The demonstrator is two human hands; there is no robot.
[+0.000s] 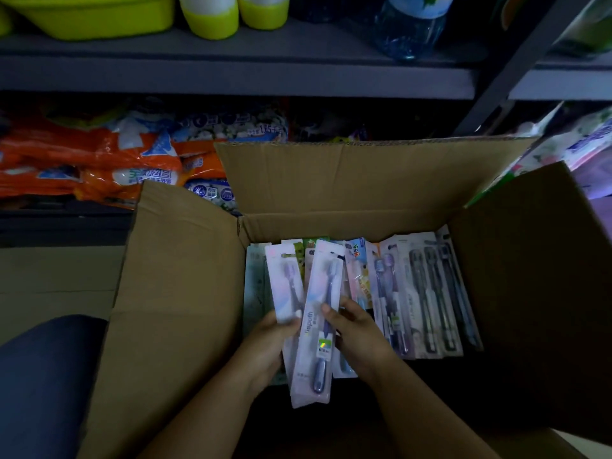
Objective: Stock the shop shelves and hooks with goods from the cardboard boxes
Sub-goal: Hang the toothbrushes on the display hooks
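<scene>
A long white blister pack with a purple-handled toothbrush [316, 329] sits tilted above the near part of the open brown cardboard box [341, 190], held between both hands. The left hand [265, 346] grips its left edge, fingers curled behind the card, and in the same grasp holds a second pale toothbrush pack [285, 286] that fans out to the left. The right hand [356, 332] pinches the right edge of the front pack, thumb on its face and fingers wrapped behind.

Inside the box, more toothbrush packs [424, 293] lie in a row on their backs, some with dark brushes, some with lilac ones, and a few with colourful cartoon cards [357, 270]. The box flaps stand open on all sides.

Behind the box, a low grey metal shelf [231, 74] carries lime-green plastic containers [208, 18] and a clear water bottle [410, 28]; below it lie orange plastic bags of goods [92, 167].
</scene>
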